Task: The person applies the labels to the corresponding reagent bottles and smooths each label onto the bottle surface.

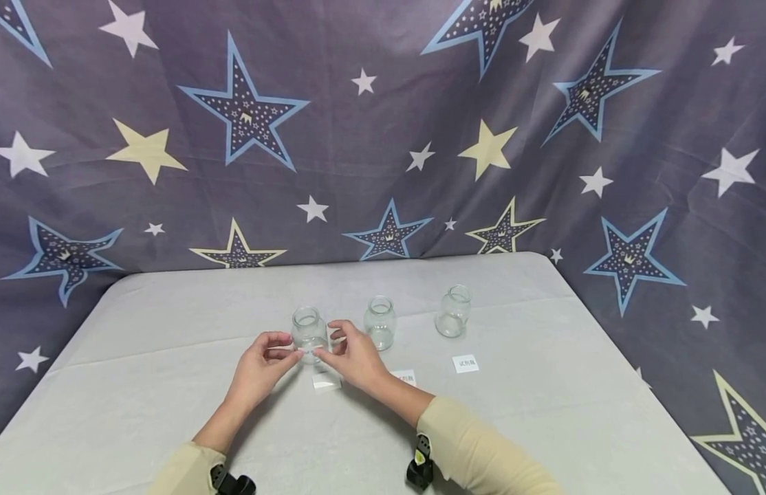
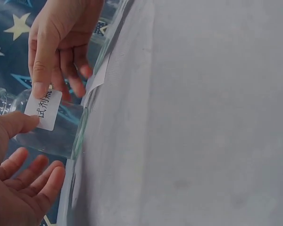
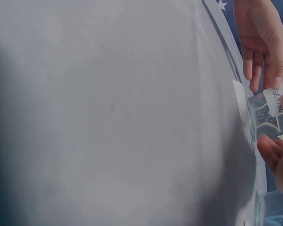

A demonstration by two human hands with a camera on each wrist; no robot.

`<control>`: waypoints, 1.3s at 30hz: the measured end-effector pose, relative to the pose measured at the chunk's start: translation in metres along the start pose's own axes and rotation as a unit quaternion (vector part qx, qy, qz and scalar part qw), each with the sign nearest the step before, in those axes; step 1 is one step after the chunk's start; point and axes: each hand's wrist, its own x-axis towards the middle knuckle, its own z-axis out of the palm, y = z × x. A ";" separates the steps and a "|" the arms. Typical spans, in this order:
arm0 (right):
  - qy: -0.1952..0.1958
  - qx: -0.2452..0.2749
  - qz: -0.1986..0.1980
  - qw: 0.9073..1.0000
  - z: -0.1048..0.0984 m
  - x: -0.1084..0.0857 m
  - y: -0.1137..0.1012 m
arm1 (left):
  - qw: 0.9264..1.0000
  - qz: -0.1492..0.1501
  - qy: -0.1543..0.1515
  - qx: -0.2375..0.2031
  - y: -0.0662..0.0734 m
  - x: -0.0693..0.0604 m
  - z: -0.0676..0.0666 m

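If pressing unevenly with left hand (image 1: 263, 361) and right hand (image 1: 356, 359), with fingers apart, might crease label (image 2: 46, 112) on jar (image 1: 309, 331).

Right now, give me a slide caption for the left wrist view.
Left hand and right hand each rest a thumb on a white Chinese-lettered label against a clear glass jar.

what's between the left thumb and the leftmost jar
A white label, with the left thumb on it and the jar behind; the left wrist view shows this.
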 end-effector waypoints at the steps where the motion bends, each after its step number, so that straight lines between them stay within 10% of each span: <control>1: -0.005 0.005 0.004 1.000 0.001 0.000 0.000 | 1.000 0.005 -0.004 -0.004 0.000 0.000 0.000; 39: -0.035 0.109 0.000 0.993 0.002 0.007 0.009 | 0.999 0.023 -0.031 0.009 -0.001 0.002 0.000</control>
